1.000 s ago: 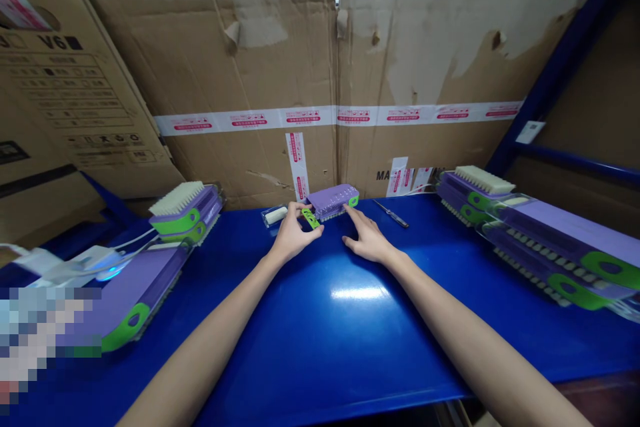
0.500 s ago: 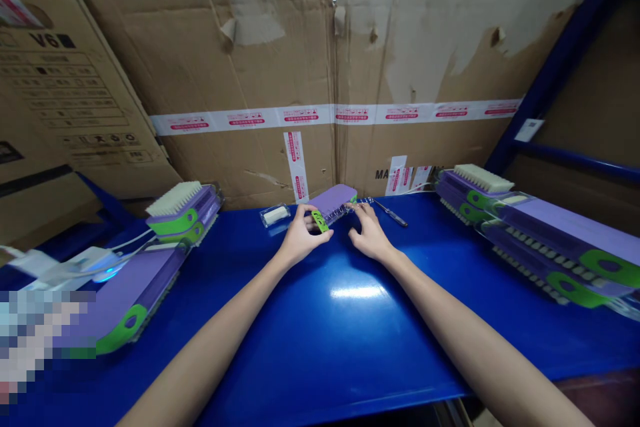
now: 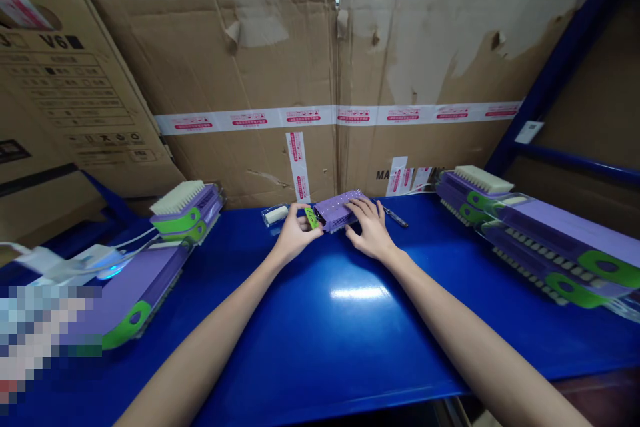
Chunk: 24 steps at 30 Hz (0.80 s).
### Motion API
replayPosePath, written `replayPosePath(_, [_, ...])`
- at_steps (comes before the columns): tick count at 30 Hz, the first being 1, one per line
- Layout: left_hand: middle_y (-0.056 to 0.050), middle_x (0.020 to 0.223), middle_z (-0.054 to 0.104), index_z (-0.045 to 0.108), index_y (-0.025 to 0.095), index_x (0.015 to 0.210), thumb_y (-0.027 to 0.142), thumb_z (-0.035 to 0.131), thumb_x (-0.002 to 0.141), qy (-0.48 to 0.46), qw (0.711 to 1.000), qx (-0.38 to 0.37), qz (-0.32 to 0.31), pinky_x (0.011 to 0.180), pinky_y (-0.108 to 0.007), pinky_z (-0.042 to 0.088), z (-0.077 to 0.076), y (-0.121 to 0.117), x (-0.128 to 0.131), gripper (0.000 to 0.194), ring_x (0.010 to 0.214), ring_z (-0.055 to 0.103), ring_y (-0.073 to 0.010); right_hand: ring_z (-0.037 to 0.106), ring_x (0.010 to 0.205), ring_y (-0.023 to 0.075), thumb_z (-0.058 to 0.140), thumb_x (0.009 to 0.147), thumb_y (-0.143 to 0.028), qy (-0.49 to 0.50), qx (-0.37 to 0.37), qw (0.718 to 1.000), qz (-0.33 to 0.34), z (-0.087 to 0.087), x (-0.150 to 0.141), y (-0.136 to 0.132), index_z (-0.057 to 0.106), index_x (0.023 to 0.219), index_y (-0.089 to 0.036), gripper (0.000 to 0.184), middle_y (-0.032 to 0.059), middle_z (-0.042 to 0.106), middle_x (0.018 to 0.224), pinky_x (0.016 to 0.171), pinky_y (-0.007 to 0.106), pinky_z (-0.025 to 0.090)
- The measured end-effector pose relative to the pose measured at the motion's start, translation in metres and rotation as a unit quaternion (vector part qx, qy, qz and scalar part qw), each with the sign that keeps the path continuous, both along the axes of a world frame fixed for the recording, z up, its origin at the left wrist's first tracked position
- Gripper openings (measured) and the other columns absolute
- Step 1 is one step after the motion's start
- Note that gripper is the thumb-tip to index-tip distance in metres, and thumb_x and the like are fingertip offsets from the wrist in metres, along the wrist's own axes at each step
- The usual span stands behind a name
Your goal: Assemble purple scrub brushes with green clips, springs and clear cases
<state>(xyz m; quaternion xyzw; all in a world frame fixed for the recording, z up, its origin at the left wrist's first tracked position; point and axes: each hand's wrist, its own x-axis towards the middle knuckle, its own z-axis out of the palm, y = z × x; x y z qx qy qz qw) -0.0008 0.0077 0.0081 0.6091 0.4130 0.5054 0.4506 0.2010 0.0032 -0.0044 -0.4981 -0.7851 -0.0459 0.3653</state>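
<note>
At the back of the blue table lies a purple brush housing (image 3: 330,211), its upper face dotted with small pale points and its near side slotted. Its left end looks dark and open. My left hand (image 3: 296,233) pinches a bright green end piece (image 3: 311,217) beside that end; whether the two touch I cannot tell. My right hand (image 3: 369,227) grips the housing's right part, fingers over the top and thumb at the near side. Behind my left hand rests a clear plastic tray with a white block (image 3: 276,215). A small screwdriver (image 3: 397,216) lies right of my right hand.
Purple and green brushes (image 3: 185,213) are stacked at the left, near white chargers and cables (image 3: 75,267). More stacked brushes (image 3: 560,227) stand at the right. A cardboard wall (image 3: 250,80) closes off the back of the blue table (image 3: 320,347); a blue post (image 3: 550,67) rises at the right.
The purple housing has been turned: its smooth face showed before, its dotted face and slotted side show now. My right hand has come onto it. My left hand keeps the green end piece.
</note>
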Motion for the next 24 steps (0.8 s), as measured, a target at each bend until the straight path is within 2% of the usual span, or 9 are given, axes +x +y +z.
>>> replayPosePath(5, [0.004, 0.066, 0.064, 0.034, 0.02, 0.1, 0.025, 0.074, 0.056, -0.038, 0.999, 0.001, 0.04, 0.064, -0.03, 0.051, 0.002, 0.009, -0.014, 0.059, 0.057, 0.065, -0.0146, 0.041, 0.12, 0.0322, 0.058, 0.079, -0.042, -0.002, 0.013, 0.999, -0.051, 0.001, 0.002, 0.001, 0.055, 0.121, -0.022, 0.047, 0.0118, 0.055, 0.125, 0.106, 0.059, 0.014])
replayPosePath(9, [0.006, 0.06, 0.061, 0.037, 0.019, 0.097, 0.028, 0.076, 0.056, -0.043, 0.997, 0.015, 0.057, 0.056, -0.025, 0.046, 0.01, 0.015, -0.033, 0.057, 0.049, 0.059, -0.0113, 0.044, 0.111, 0.0331, 0.063, 0.075, -0.046, -0.003, 0.017, 0.996, -0.083, 0.001, 0.006, 0.002, 0.059, 0.117, -0.02, 0.05, 0.0131, 0.055, 0.117, 0.102, 0.056, 0.023])
replayPosePath(15, [0.007, 0.055, 0.058, 0.038, 0.018, 0.096, 0.031, 0.078, 0.054, -0.048, 0.996, 0.01, 0.08, 0.045, -0.019, 0.036, 0.022, 0.019, -0.061, 0.06, 0.044, 0.051, -0.0088, 0.044, 0.113, 0.0325, 0.066, 0.073, -0.043, 0.01, 0.025, 0.998, -0.063, -0.003, 0.011, 0.008, 0.057, 0.116, -0.018, 0.051, 0.0145, 0.049, 0.122, 0.097, 0.05, 0.037])
replayPosePath(20, [0.005, 0.055, 0.059, 0.038, 0.018, 0.094, 0.032, 0.079, 0.054, -0.022, 0.998, -0.007, 0.053, 0.045, -0.019, 0.036, 0.022, 0.018, -0.071, 0.059, 0.045, 0.051, -0.0091, 0.044, 0.116, 0.0333, 0.068, 0.072, -0.039, 0.01, 0.03, 0.998, -0.047, -0.004, 0.012, 0.01, 0.056, 0.117, -0.018, 0.051, 0.0152, 0.049, 0.123, 0.098, 0.05, 0.038])
replayPosePath(24, [0.006, 0.053, 0.057, 0.038, 0.018, 0.094, 0.032, 0.08, 0.054, -0.022, 0.998, -0.013, 0.056, 0.046, -0.019, 0.036, 0.025, 0.018, -0.077, 0.059, 0.045, 0.051, -0.009, 0.045, 0.115, 0.034, 0.067, 0.072, -0.039, 0.013, 0.029, 0.999, -0.04, -0.004, 0.013, 0.01, 0.056, 0.117, -0.02, 0.05, 0.0147, 0.049, 0.122, 0.097, 0.053, 0.039])
